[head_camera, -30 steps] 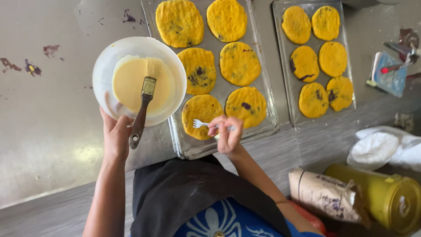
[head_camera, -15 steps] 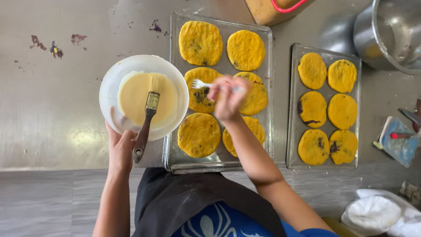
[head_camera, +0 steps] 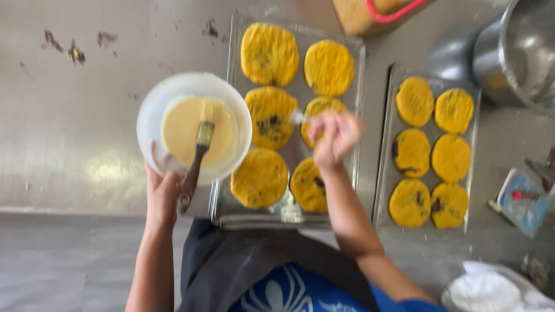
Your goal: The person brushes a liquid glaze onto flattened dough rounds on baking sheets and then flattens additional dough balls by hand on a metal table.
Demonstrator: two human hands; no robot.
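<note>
My left hand [head_camera: 162,195] holds a white bowl [head_camera: 155,104] of pale yellow liquid by its near rim, and a pastry brush [head_camera: 196,162] rests in it with its handle against my palm. My right hand [head_camera: 334,137] is closed on a small fork [head_camera: 298,117], its tines over the middle row of yellow dough rounds on the nearer metal baking tray [head_camera: 222,205]. The tray carries several flat yellow rounds with dark filling showing through. The picture is motion-blurred.
A second tray [head_camera: 381,196] with several more yellow rounds lies to the right. A large steel pot [head_camera: 514,52] stands at the far right, a wooden box [head_camera: 358,14] at the top, a blue item [head_camera: 520,202] and white cloth [head_camera: 485,289] at the lower right.
My right hand with the fork has moved from the nearest row of rounds up to the middle row. The bowl stays in my left hand; the view has shifted.
</note>
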